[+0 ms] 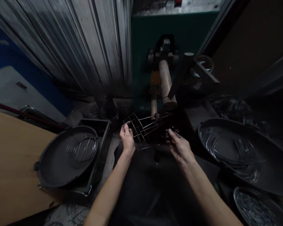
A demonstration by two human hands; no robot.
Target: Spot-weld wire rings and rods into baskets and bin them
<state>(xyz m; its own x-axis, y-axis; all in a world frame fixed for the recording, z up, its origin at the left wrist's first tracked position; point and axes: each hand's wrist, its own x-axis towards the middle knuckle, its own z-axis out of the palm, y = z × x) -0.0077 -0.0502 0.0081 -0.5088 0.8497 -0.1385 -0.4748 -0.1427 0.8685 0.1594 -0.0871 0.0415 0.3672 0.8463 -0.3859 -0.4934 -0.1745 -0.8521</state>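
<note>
Green machine (143, 40) behind, wire frame (141, 128) in left hand (127, 138), long axis rightward

My feed is dim: soft sheen on the ribbed metal panel (101, 40), deep shadow along the right, edges visibly stretched.

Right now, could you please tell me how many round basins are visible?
3: one basin left of the left hand, a second basin right of the right hand, and a third basin, partly out of frame, at lower right. Shadows may hide others.
</note>
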